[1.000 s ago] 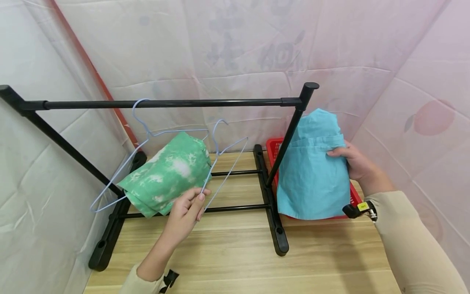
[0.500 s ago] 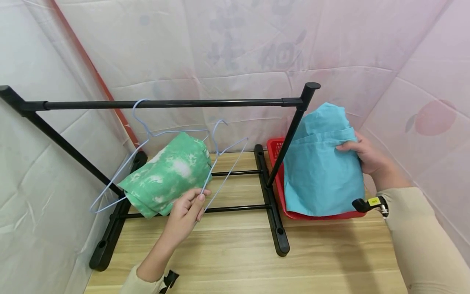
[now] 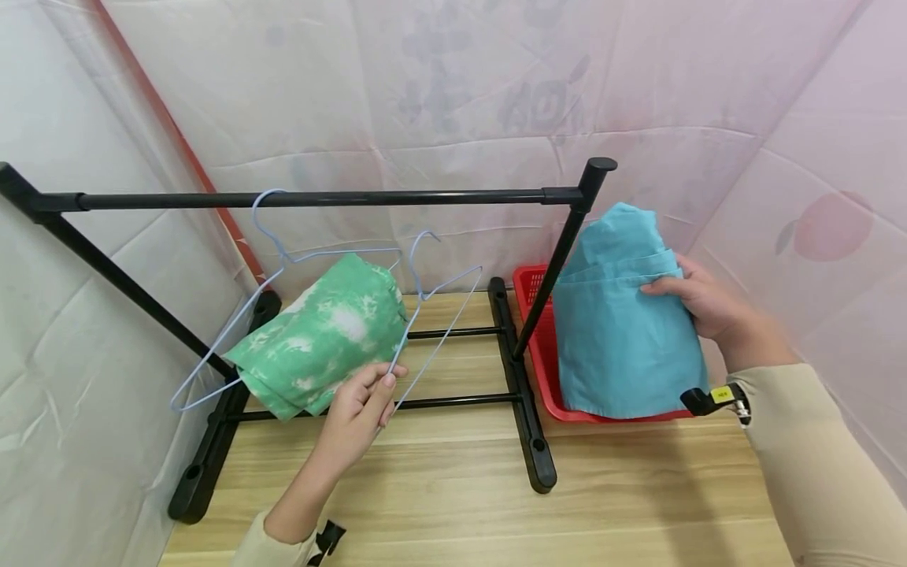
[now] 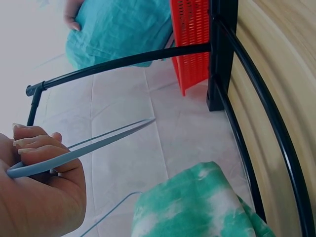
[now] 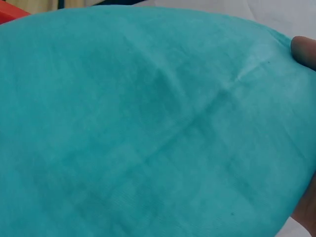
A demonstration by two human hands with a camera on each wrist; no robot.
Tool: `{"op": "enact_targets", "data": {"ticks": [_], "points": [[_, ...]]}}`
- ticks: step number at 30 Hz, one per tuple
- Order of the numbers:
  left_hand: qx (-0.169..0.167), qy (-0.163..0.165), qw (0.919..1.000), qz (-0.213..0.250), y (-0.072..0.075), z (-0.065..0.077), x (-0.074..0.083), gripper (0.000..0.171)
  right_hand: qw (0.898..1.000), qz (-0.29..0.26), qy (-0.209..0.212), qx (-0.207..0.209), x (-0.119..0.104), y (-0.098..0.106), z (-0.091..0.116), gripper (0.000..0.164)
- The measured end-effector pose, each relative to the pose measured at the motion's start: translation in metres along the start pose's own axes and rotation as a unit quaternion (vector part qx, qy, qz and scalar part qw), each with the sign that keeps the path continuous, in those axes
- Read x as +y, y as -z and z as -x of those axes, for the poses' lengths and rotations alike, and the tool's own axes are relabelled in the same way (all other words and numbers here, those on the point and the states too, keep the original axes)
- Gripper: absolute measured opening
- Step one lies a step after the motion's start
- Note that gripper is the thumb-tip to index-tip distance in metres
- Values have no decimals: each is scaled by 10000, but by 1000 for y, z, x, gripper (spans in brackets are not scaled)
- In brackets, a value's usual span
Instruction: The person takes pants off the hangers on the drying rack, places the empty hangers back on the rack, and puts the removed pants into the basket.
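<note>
A turquoise cloth (image 3: pixel 623 339), woven and matte with soft creases, is at the right of the scene, above a red basket (image 3: pixel 544 370). It is folded into a rounded, tapering bundle with a stitched band across its upper part. The light-blue hanger (image 3: pixel 420 296) near the middle is slim, smooth and curved at its hook, and stands clear of the rail. To its left, a green cloth (image 3: pixel 326 339) with cloudy white patches hangs folded on a second hanger (image 3: pixel 283 256), whose hook loops over the rail of a black tubular rack (image 3: pixel 319 199).

The right hand (image 3: pixel 708 303) grips the turquoise cloth at its right edge, thumb flat on the front. The left hand (image 3: pixel 361 409) is closed around the near part of the light-blue hanger, thumb and fingers pressed together on it. Pale wood grain marks the tabletop (image 3: pixel 460 496), and a creased whitish sheet (image 3: pixel 453 79) rises behind.

The right hand's other fingers are mostly behind the cloth. The cloth covers most of the basket; whether they touch is unclear. It nearly fills the right wrist view, and faded print on the sheet is illegible.
</note>
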State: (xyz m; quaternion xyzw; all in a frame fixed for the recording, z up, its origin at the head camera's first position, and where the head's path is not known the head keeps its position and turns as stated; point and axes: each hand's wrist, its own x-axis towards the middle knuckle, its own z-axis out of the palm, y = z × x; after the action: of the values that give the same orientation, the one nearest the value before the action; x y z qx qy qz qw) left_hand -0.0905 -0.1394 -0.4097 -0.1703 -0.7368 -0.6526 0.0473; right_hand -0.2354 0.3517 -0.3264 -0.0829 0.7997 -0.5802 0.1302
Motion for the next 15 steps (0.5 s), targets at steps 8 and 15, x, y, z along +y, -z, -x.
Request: {"op": "enact_targets", "data": {"ticks": [8, 15], "points": [[25, -114, 9999, -77, 1, 1, -2, 22, 9982, -355, 153, -460, 8, -15, -15, 43], [82, -129, 9998, -159, 1, 1, -4, 22, 9953, -359, -364, -821, 11, -21, -33, 38]]}}
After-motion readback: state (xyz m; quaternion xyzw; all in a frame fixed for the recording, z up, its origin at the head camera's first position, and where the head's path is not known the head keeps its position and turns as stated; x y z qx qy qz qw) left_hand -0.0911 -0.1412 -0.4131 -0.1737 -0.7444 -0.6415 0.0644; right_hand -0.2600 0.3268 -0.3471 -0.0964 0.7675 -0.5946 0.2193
